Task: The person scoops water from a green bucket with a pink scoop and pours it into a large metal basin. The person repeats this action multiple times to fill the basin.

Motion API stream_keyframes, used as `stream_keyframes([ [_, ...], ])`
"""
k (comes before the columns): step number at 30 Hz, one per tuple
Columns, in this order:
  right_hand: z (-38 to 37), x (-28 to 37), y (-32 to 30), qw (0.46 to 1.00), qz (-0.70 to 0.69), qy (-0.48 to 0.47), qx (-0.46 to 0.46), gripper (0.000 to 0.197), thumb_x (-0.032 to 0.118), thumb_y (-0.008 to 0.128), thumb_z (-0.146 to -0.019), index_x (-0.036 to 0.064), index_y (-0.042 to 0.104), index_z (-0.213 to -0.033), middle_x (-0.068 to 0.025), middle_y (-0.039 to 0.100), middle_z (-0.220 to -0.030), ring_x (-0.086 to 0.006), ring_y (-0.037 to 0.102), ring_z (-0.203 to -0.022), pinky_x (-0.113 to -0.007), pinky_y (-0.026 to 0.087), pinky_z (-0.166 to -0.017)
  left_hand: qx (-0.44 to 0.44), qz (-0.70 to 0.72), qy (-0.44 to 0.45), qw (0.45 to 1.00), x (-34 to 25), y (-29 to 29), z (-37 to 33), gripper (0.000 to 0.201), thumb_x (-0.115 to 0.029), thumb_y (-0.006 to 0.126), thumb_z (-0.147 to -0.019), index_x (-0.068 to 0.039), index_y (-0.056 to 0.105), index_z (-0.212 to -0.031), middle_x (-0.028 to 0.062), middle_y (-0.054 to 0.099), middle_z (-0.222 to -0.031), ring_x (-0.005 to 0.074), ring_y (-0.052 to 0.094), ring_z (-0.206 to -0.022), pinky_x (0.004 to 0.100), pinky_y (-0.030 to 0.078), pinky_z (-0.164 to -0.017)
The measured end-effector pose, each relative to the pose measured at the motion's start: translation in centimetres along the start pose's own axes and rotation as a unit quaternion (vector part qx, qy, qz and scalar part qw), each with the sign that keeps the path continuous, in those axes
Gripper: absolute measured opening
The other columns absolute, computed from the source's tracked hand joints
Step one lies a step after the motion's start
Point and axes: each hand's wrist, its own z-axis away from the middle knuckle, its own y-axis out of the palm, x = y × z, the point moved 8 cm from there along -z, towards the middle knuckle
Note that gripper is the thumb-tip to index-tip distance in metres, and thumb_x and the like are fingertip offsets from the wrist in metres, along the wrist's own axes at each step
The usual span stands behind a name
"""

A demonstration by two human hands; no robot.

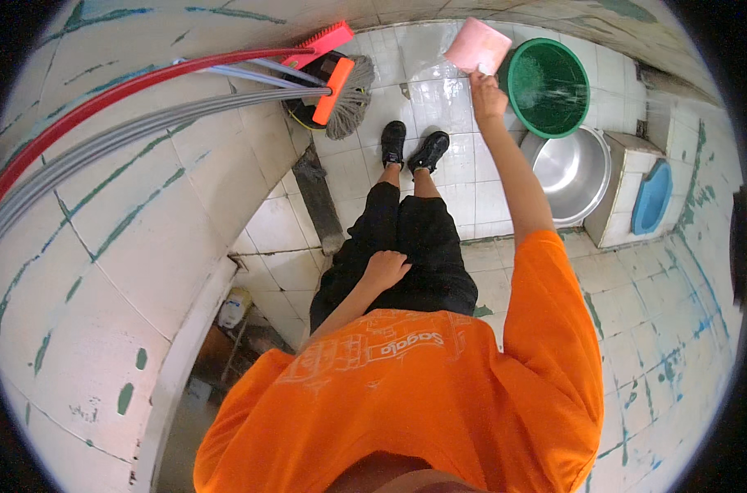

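While a grey string mop (350, 111) sits at the upper left, the left hand (384, 269) rests on the black trousers (435, 275) mid-frame; whether it pinches the cloth I cannot tell. Above and right of centre is a pink dipper (477, 47), its near end pinched in the right hand (489, 102). Farther right, a green bucket (577, 94) partly overlaps a silver pot (591, 182).

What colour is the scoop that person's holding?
The scoop is pink; the head view shows it best.
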Motion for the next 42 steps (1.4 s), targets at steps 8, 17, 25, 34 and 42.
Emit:
stream_keyframes([
  [8,7.0,-13.5,-8.6,0.979,-0.117,0.145,0.077,0.034,0.017,0.043,-0.086,0.0109,0.039,-0.119,-0.0169,0.057,-0.085,-0.0328,0.063,-0.063,-0.04,0.052,-0.053,-0.039,0.027,-0.037,0.998,5.2,-8.0,-1.7,0.029,-0.028,0.051,-0.081,-0.002,0.064,-0.079,0.0184,0.062,-0.078,0.0341,0.06,-0.075,0.0445,0.048,-0.069],
  [17,14.2,-14.7,-5.3,0.95,-0.145,0.202,0.19,0.05,0.022,0.058,-0.077,0.0078,0.037,-0.119,-0.0194,0.059,-0.088,-0.0356,0.062,-0.072,-0.043,0.051,-0.06,0.099,-0.089,0.002,0.991,4.0,-5.4,-2.1,0.029,-0.028,0.052,-0.082,-0.002,0.064,-0.077,0.0152,0.063,-0.075,0.0303,0.061,-0.072,0.0415,0.049,-0.067],
  [25,19.7,-14.2,-5.9,0.904,-0.208,0.269,0.259,0.051,0.021,0.06,-0.077,0.0079,0.036,-0.121,-0.0204,0.059,-0.09,-0.0378,0.06,-0.08,-0.046,0.049,-0.067,0.086,-0.111,0.01,0.99,5.4,-8.4,-3.5,0.029,-0.028,0.052,-0.081,-0.002,0.064,-0.078,0.0166,0.063,-0.078,0.0316,0.061,-0.074,0.042,0.049,-0.066],
  [34,32.1,-16.5,-3.9,0.861,-0.199,0.373,0.283,0.045,0.022,0.06,-0.076,0.006,0.037,-0.112,-0.0204,0.06,-0.083,-0.039,0.061,-0.077,-0.047,0.049,-0.065,0.044,-0.056,-0.005,0.997,5.1,-12.5,-5.2,0.031,-0.029,0.05,-0.081,-0.001,0.064,-0.08,0.0201,0.062,-0.078,0.0355,0.06,-0.077,0.0452,0.047,-0.07],
  [42,32.4,-16.5,-4.4,0.835,-0.219,0.371,0.341,0.046,0.024,0.061,-0.075,0.0092,0.038,-0.112,-0.0216,0.061,-0.087,-0.0372,0.061,-0.082,-0.046,0.048,-0.069,0.098,-0.067,0.0,0.993,4.5,-7.0,-3.1,0.032,-0.029,0.05,-0.082,0.0,0.063,-0.08,0.0204,0.062,-0.08,0.0362,0.06,-0.076,0.045,0.047,-0.071],
])
